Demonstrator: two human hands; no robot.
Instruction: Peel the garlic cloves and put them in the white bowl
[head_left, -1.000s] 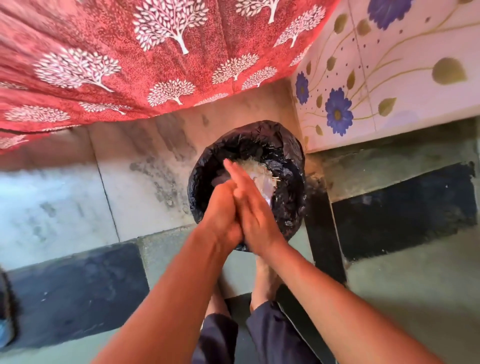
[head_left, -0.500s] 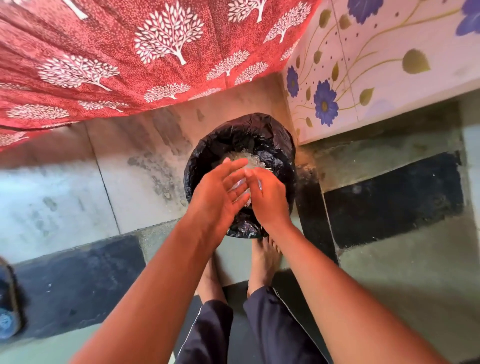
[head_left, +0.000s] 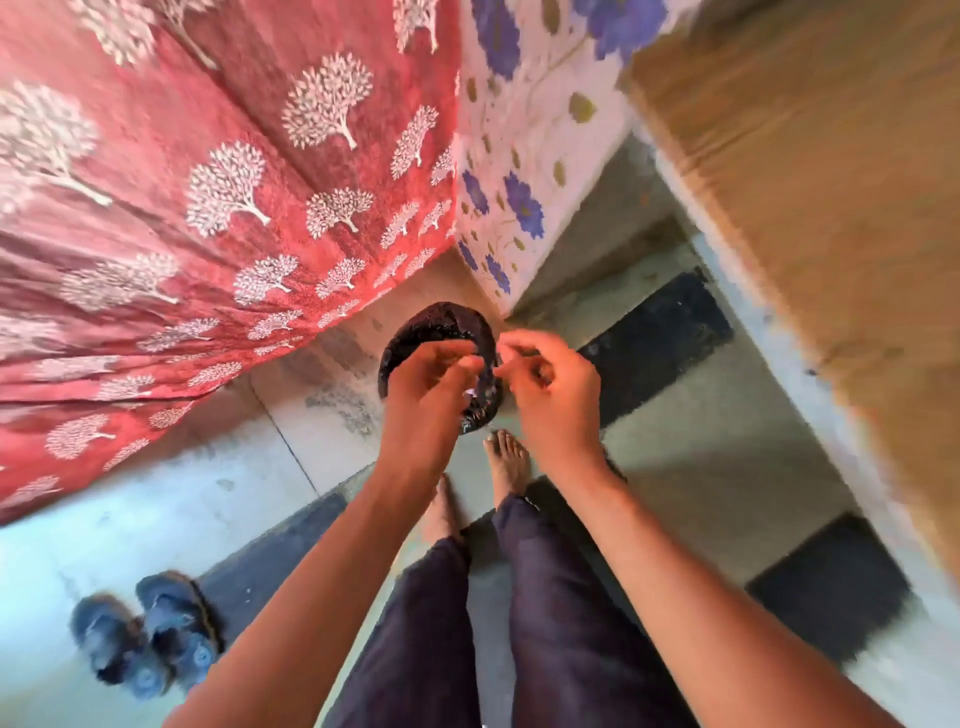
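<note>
A bin lined with a black plastic bag stands on the floor in the corner. Both my hands hover just above its near rim. My left hand has loosely curled, spread fingers, and a small pale scrap shows by its fingertips. My right hand is beside it, a small gap apart, fingers also loosely curled with nothing visible in them. No garlic cloves and no white bowl are in view. The frame is motion-blurred.
A red cloth with white tree prints hangs at the left. A floral tiled wall meets a brown wooden panel at the right. My bare feet stand behind the bin. Blue sandals lie at the lower left.
My hands were pressed together and rubbing over the bin; they have since come apart. The view has pulled up and back, so the bin looks smaller and the sandals appear.
</note>
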